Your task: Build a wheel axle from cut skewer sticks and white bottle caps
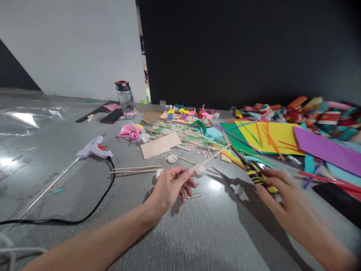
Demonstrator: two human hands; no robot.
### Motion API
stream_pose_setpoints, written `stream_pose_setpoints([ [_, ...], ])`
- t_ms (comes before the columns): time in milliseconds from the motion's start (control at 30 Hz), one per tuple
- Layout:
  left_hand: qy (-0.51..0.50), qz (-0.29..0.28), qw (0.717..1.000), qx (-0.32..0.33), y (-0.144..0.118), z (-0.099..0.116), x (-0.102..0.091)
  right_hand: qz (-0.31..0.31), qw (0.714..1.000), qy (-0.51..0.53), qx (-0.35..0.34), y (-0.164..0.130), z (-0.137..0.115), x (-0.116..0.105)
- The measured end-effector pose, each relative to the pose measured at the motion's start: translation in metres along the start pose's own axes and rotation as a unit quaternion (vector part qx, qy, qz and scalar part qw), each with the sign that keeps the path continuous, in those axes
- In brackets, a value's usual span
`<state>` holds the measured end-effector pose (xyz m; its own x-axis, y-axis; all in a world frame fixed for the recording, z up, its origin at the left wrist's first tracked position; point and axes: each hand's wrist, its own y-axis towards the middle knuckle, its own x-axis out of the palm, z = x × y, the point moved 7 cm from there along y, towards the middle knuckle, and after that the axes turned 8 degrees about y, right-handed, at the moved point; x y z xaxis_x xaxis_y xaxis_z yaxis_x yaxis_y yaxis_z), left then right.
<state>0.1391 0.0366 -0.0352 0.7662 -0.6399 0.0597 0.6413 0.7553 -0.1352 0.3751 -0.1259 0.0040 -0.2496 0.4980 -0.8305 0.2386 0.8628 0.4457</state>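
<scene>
My left hand (172, 186) pinches a thin wooden stick (210, 158) that slants up to the right above the grey table (197, 233). My right hand (287, 205), blurred, grips a tool with a yellow and black striped handle (258, 177), its dark tip pointing up and left toward the stick. A white bottle cap (200, 170) lies on the table just under the stick. Two more sticks (135, 169) lie to the left of my left hand.
A white glue gun (94, 149) with a black cable (84, 214) lies at left. A pile of sticks (175, 133), cardboard (160, 145), coloured paper sheets (270, 137), a purple sheet (327, 148) and a water bottle (126, 98) fill the back.
</scene>
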Motion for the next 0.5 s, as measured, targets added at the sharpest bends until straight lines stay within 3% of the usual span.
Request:
stream_pose_setpoints([
  [167,-0.035,0.006,0.999,0.005,-0.002,0.004,0.0,-0.062,0.986,0.133,0.082,-0.008,0.01,-0.005],
  [333,-0.072,0.021,0.997,0.016,-0.007,0.011,-0.001,-0.116,0.974,0.188,0.052,-0.024,-0.011,0.009],
  [500,-0.107,0.027,0.994,0.02,-0.013,0.014,0.002,-0.131,0.973,0.19,0.03,-0.029,-0.036,0.014],
])
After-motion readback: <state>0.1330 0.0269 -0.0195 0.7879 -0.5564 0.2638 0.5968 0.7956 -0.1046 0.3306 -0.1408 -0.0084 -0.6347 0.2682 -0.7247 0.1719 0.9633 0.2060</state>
